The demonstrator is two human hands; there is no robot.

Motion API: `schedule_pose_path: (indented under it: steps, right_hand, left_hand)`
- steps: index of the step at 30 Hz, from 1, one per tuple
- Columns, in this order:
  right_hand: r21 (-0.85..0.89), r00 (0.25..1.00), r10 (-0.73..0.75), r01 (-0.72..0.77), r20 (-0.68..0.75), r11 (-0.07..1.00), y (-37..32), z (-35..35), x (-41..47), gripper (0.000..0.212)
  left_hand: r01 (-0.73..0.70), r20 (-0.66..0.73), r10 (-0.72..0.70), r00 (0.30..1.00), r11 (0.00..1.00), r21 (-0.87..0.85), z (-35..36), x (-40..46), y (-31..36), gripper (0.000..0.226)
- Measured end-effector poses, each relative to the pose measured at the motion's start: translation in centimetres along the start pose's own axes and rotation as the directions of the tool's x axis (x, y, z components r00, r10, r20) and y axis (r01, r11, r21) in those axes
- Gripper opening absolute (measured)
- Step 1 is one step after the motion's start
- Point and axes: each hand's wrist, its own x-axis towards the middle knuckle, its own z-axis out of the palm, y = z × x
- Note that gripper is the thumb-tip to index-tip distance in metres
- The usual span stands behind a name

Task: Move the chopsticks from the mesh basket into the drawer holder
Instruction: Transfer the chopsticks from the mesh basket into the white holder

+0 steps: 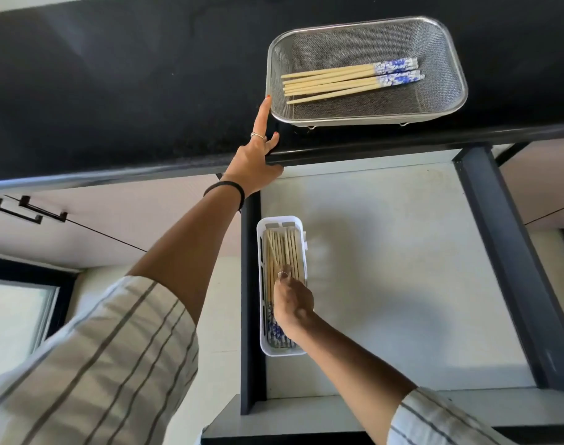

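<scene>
A steel mesh basket stands on the black counter and holds several wooden chopsticks with blue-and-white ends. Below it, a white plastic holder lies at the left side of the open drawer, with several chopsticks inside. My left hand rests on the counter edge, forefinger stretched out and touching the basket's left rim, holding nothing. My right hand is down in the holder, fingers resting on the chopsticks there; whether it grips any is unclear.
The black counter runs across the top. The drawer has dark side rails and a pale floor. A cabinet front with a black handle is at the left.
</scene>
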Motion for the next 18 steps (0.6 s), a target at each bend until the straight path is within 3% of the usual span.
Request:
schedule_pose_path:
  steps: [6,11,15,18]
  right_hand:
    - [0.064,0.992,-0.093,0.088,0.079,0.994,0.8,1.4,-1.7,0.054]
    - [-0.048,0.978,-0.201,0.204,0.055,0.978,1.2,1.3,-2.1,0.081]
    - [-0.14,0.96,-0.267,0.277,0.086,0.951,1.4,1.3,-2.0,0.066]
    - [-0.161,0.967,-0.245,0.252,0.065,0.954,1.5,1.2,-1.8,0.065]
  left_hand:
    - [0.024,-0.019,-0.024,1.0,1.0,0.01,-0.3,-0.5,0.1,0.106]
    - [0.037,-0.006,-0.037,0.999,0.999,-0.035,-0.5,-0.4,0.2,0.112]
    - [0.033,-0.006,-0.033,0.999,0.999,-0.03,-0.5,-0.4,0.1,0.112]
    - [0.03,-0.015,-0.031,0.999,0.999,-0.037,-0.4,-0.5,0.0,0.111]
